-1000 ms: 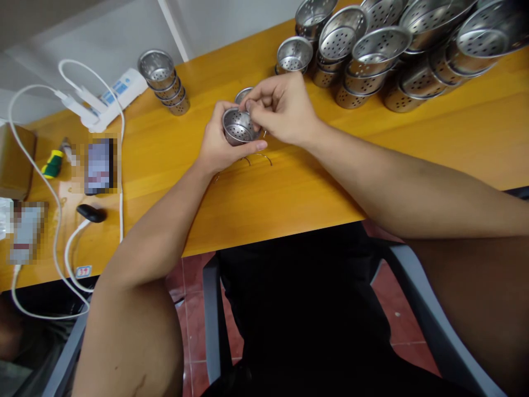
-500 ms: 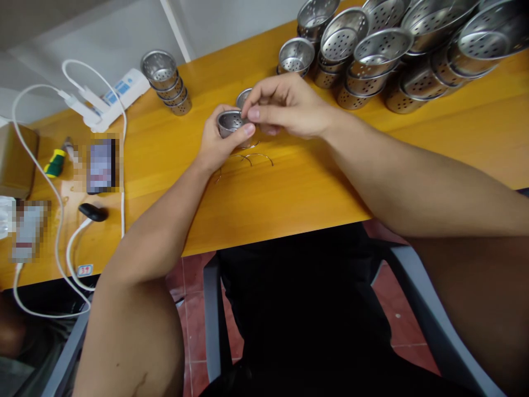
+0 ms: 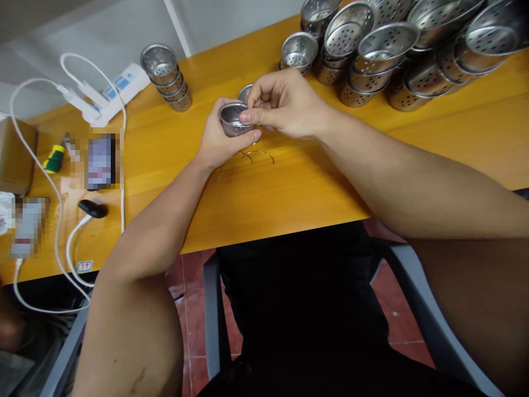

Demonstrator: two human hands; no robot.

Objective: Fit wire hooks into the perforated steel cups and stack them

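Observation:
My left hand (image 3: 217, 144) holds a small perforated steel strainer cup (image 3: 232, 119) just above the orange table (image 3: 289, 187), its open mouth facing up and toward me. My right hand (image 3: 285, 105) pinches the cup's right rim with thumb and fingers; whether a thin wire is between them is hidden. Another small cup (image 3: 245, 92) stands just behind the hands. Thin wire handles (image 3: 258, 155) lie on the table right under the hands.
A big pile of perforated steel cups (image 3: 392, 49) fills the back right. A short stack of cups (image 3: 167, 80) stands back left. A white power strip (image 3: 111, 94) with cables, a phone (image 3: 100, 161), a green-handled tool (image 3: 53, 160) and a black object (image 3: 91, 209) lie left.
The cup was tipped with its mouth toward me, then lowered and turned more upright. My right hand shifted from over the cup to pinching its right rim.

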